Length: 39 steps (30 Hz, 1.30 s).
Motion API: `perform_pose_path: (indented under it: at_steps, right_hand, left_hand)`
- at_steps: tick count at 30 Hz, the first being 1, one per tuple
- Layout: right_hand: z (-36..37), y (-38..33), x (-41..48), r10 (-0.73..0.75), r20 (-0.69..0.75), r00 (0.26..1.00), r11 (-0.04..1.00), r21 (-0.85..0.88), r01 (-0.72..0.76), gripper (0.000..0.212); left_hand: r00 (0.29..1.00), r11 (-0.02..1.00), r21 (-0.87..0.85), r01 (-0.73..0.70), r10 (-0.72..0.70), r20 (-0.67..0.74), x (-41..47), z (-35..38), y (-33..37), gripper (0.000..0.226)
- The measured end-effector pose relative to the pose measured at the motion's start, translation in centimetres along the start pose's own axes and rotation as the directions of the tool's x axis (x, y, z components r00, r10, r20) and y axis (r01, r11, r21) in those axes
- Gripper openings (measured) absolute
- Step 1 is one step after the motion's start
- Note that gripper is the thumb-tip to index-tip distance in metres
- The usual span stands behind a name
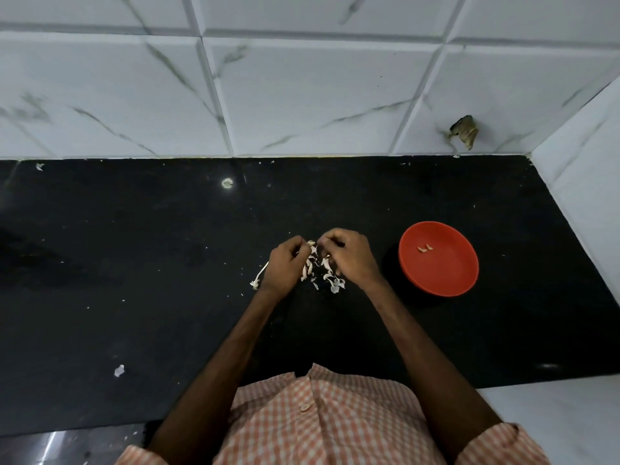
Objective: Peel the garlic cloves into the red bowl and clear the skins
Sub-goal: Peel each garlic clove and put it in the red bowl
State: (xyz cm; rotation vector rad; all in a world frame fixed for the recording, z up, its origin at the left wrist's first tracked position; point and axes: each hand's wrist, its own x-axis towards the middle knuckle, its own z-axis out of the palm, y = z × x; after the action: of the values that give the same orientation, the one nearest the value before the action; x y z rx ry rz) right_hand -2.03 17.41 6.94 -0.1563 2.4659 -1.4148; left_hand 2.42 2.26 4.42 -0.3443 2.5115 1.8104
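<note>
Well left of the red bowl (446, 276), over the black counter (151, 263), the left hand (285, 263) curls its fingers onto a garlic clove (311, 244). The right hand (349, 256), nearer the bowl, pinches the same clove. Loose skins (332, 281) lie beneath both hands. Two peeled cloves (425, 248) sit inside the bowl.

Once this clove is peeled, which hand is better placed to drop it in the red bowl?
Probably the right hand: the red bowl sits on its side, only bare counter between. The left hand, also pinching the clove, would have to cross the garlic pile.
</note>
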Motion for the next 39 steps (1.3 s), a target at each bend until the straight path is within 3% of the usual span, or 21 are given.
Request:
perform_pose_path:
  at_steps: [5, 10, 14, 26, 39]
  right_hand:
    - [0.2, -0.1, -0.3, -0.128, 0.045, 0.991, 0.980, -0.147, 0.133, 0.015]
    - [0.1, -0.3, -0.1, -0.156, 0.109, 0.982, 0.962, -0.207, 0.176, 0.014]
    - [-0.1, -0.3, -0.2, -0.154, 0.120, 0.981, 0.970, -0.169, 0.173, 0.013]
    - [-0.6, -0.2, -0.4, -0.120, 0.064, 0.991, 0.992, -0.017, 0.122, 0.011]
    - [-0.7, -0.8, -0.2, -0.076, 0.074, 0.994, 0.978, 0.202, 0.060, 0.017]
  left_hand:
    - [0.996, 0.992, 0.106, -0.076, 0.071, 0.050, -0.2, 0.3, 0.0, 0.029]
    - [0.997, 0.991, 0.116, -0.071, 0.065, 0.050, -0.1, 0.1, 0.0, 0.030]
    - [0.996, 0.991, 0.112, -0.070, 0.063, 0.060, 0.0, 0.1, 0.1, 0.030]
    - [0.987, 0.993, -0.119, -0.009, 0.028, 0.157, 0.2, -0.3, 0.3, 0.031]
    - [0.988, 0.983, -0.181, 0.003, 0.025, 0.153, 0.1, -0.4, 0.1, 0.031]
